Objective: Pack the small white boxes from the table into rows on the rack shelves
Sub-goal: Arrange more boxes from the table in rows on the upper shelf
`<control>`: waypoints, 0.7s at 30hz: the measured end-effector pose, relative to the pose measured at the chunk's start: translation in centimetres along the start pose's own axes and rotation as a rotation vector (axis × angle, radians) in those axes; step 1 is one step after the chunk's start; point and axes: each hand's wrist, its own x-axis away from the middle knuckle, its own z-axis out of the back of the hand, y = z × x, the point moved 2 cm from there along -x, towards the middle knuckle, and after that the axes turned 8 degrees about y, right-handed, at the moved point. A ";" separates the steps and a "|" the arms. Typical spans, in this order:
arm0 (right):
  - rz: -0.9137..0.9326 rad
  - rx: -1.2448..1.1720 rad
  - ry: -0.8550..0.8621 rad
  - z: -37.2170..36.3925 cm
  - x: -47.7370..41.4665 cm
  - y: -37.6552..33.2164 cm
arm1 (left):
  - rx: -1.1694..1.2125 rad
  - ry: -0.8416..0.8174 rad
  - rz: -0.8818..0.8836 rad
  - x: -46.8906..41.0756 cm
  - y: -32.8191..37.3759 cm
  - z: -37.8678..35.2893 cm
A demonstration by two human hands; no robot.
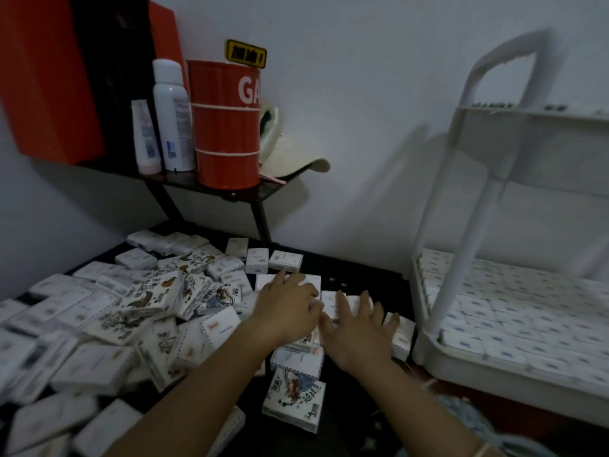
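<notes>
Nearest us: left hand (286, 311) and right hand (357, 328), fingers splayed flat on small white cardboard boxes (405, 338), gripping nothing | boxes heaped on dark table (346, 263) | we'd square several together, then lift right to white plastic rack (464, 258).

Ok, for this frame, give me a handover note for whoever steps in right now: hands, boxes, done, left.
Left hand: rests on small white boxes mid-table, grip unclear.
Right hand: fingers spread flat on boxes beside it.
Heap: covers the table.
Done: lower shelf of the rack packed in rows.
Left: the heap; upper shelf contents hard to see.
</notes>
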 end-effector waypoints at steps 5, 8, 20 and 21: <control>0.050 -0.040 0.047 0.1 3.8 0.1 | 0.159 0.171 -0.073 2.1 0.7 -0.3; 0.100 -0.052 0.093 0.3 6.0 0.8 | 0.254 0.173 -0.109 3.2 1.6 0.0; 0.166 0.051 0.244 4.5 13.1 9.6 | 0.652 -0.142 -0.136 7.4 7.2 -1.3; 0.149 0.045 0.252 4.9 13.4 10.4 | 0.631 -0.162 -0.158 7.6 7.7 -1.2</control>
